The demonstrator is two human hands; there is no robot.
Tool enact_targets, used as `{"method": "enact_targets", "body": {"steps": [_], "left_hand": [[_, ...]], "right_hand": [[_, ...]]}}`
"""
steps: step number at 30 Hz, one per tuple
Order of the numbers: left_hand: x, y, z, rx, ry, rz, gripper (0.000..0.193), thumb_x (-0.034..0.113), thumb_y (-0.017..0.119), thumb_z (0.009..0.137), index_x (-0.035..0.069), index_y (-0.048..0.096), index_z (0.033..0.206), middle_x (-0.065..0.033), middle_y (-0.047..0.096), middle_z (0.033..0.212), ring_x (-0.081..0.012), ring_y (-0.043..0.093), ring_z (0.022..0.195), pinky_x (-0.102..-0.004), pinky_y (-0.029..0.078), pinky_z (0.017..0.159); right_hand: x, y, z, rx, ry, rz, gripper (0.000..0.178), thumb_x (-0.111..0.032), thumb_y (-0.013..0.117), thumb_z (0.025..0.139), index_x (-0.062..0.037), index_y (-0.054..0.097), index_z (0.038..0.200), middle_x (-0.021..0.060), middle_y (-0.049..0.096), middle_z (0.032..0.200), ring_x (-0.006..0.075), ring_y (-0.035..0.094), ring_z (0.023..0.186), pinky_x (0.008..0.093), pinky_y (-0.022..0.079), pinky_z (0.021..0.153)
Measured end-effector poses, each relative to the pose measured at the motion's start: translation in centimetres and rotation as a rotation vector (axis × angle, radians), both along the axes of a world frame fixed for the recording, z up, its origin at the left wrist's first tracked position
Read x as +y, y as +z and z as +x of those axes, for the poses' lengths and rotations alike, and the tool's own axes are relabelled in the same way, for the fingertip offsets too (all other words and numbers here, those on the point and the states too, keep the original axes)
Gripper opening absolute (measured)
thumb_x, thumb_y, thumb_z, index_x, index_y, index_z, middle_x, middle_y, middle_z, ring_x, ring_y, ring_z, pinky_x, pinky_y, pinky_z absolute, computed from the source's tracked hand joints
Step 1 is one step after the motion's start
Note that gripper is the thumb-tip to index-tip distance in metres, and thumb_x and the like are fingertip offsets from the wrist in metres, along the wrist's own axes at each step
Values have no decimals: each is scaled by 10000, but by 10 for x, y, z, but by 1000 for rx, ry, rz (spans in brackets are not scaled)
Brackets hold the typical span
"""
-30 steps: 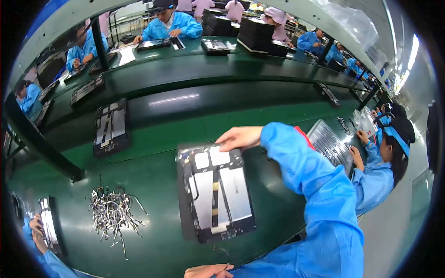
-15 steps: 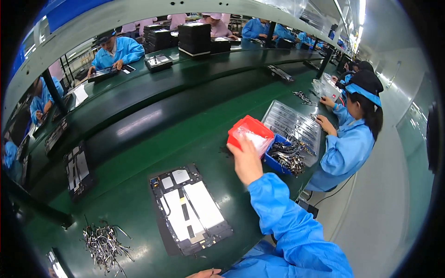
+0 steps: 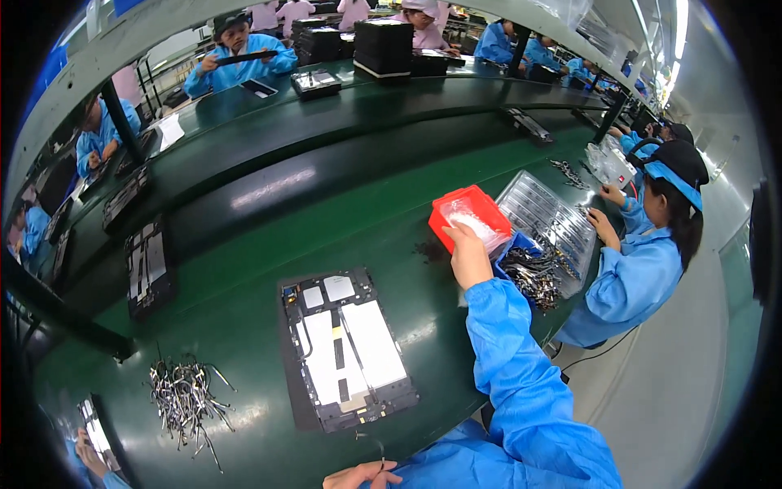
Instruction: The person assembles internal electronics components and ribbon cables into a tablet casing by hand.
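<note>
R hand [image 3: 470, 254]: reached fwd into red bin [image 3: 441, 231], fingers part-curled over clear bag [image 3: 482, 231] inside. Fingertips partly hidden; couldn't tell if bag was gripped or only touched. L hand [image 3: 362, 475]: low, near body, cut by lower edge of view; fingers loosely bent, thin strand [image 3: 381, 448] at fingertips, too small to tell if held.

Open tablet [image 3: 371, 342]: flat on green surface [image 3: 444, 359], left of R hand and nearer body, fwd of L hand; apart from both. White panels up, dark flat piece [image 3: 303, 411] showing along its left edge.

Just right of R hand: blue bin [image 3: 502, 248] w/ loose short cables [image 3: 533, 277], beside red bin. Beyond it, fwd-right: clear ribbed tray [image 3: 542, 204]; co-worker [image 3: 639, 253] in blue smock sat right of that, hands near tray's far edge.

Well left of R hand, fwd-left of L hand: tangled cable heap [image 3: 187, 399]. 2nd device [image 3: 149, 269] lay farther fwd of heap, approx. level w/ R hand.
</note>
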State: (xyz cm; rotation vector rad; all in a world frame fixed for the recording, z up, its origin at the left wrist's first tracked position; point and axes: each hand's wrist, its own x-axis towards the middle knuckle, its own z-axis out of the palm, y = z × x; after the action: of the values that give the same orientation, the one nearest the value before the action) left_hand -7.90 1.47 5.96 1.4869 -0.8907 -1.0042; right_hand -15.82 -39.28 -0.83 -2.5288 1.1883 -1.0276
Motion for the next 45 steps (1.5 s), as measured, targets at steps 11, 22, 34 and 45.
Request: {"method": "enact_targets", "body": {"steps": [11,22,34,45], "left_hand": [[-28,-18,42,-32,20,14,192,3,567,882,-17,624,1064,-107,709,784,-176,707,684,-265,569,629],[-29,-38,67,-726,121,335,1007,369,838,657,-80,309,1387,-296,341,1398,-414,453,1166,-448,403,977],[-13,-21,77,-911,161,263,577,309,738,752,19,571,1222,-134,599,1167,-304,572,966,-391,459,841],[-36,-33,112,-1358,13,265,372,403,624,846,114,682,1075,-40,621,1067,-207,537,905,-350,414,756]], "right_hand": [[186,69,31,42,1190,159,458,-23,631,688,-83,686,1140,73,588,906,228,625,813,297,536,657],[172,-31,5,-907,251,1030,235,125,587,815,47,668,1022,91,596,904,169,575,867,302,488,809],[171,60,78,-96,589,1319,434,70,712,788,16,585,1200,38,644,780,80,613,735,234,513,700],[180,33,118,91,518,1377,341,39,692,813,-15,624,1143,25,648,698,54,628,661,205,513,605]]}}
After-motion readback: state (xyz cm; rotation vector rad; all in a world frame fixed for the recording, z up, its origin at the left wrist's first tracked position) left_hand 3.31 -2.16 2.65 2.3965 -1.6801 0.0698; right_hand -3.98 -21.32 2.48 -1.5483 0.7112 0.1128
